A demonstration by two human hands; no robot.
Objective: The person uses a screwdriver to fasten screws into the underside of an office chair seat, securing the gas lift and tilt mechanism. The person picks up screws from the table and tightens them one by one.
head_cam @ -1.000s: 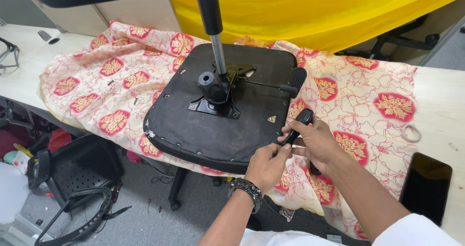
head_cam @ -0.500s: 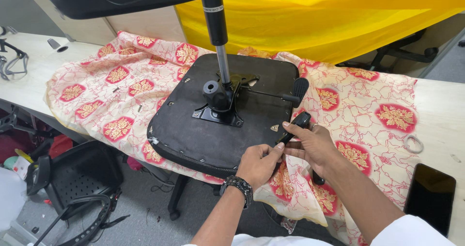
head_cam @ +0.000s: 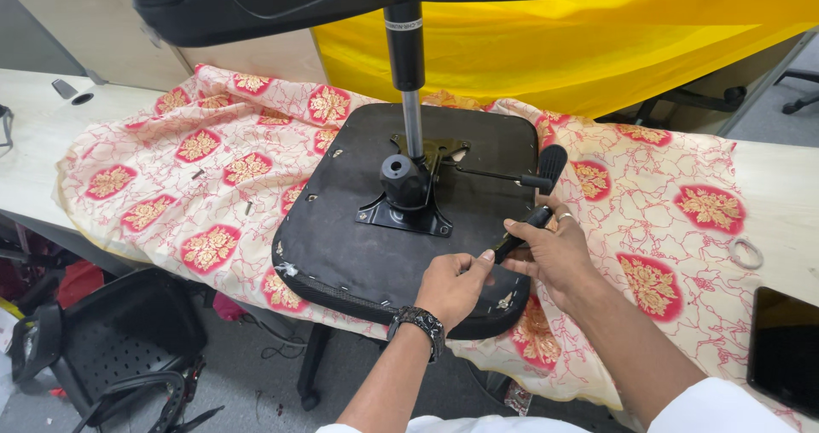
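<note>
The upside-down black chair seat (head_cam: 375, 237) lies on the flowered cloth (head_cam: 213, 151) on the tabletop (head_cam: 34, 134), and both hands, left hand (head_cam: 450, 286) and right hand (head_cam: 554, 249), pinch a black screwdriver (head_cam: 520, 232) at its near right edge, which could slip off.

Pale table (head_cam: 38, 134), floral cloth (head_cam: 213, 168) spread over it, black tablet (head_cam: 785, 348), ring (head_cam: 746, 252)

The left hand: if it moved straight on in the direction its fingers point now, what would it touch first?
The left hand points right, toward the right hand. Its fingertips already seem to touch the tip of the black-handled tool held there; beyond that come the right hand's fingers. Depth is unclear.
</note>
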